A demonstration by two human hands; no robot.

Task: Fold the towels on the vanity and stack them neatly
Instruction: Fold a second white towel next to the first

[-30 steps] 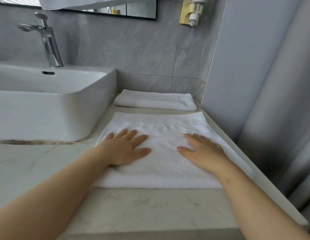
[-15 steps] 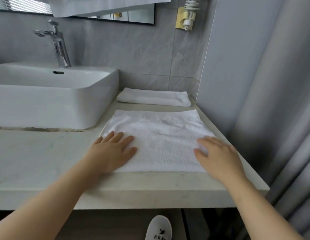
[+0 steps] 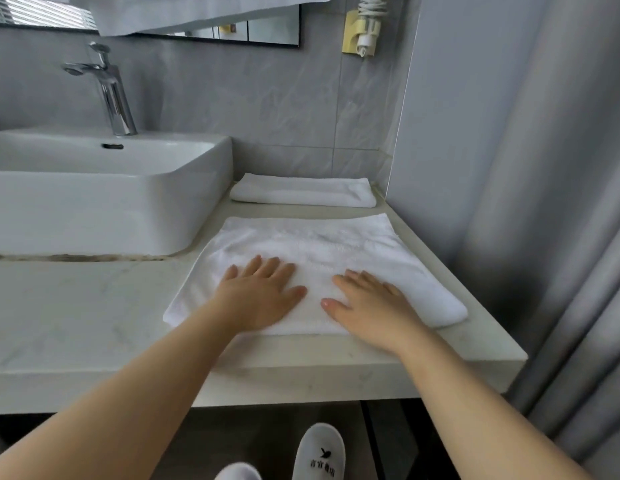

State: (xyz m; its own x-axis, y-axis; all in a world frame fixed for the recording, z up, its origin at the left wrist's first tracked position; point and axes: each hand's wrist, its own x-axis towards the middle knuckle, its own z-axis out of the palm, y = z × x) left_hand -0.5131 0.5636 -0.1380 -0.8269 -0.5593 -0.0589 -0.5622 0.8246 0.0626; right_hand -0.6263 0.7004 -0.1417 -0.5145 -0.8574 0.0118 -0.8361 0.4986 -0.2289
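Note:
A white towel (image 3: 315, 247) lies flat on the pale stone vanity top (image 3: 80, 306), folded into a broad rectangle beside the basin. My left hand (image 3: 258, 294) rests palm down on its near left part, fingers spread. My right hand (image 3: 369, 304) presses flat on its near middle, close to the left one. Neither hand grips anything. A second white towel (image 3: 303, 194), folded into a narrow strip, lies behind it against the back wall.
A white basin (image 3: 104, 199) with a chrome tap (image 3: 109, 93) stands to the left. A grey wall (image 3: 450, 116) and a curtain (image 3: 558, 237) close off the right side. The counter's front edge runs just below the towel. White slippers (image 3: 319, 452) show on the floor.
Both hands slid out to the towel's near corners, then came back toward its middle. The view has tilted down and pulled back, showing the counter edge and slippers.

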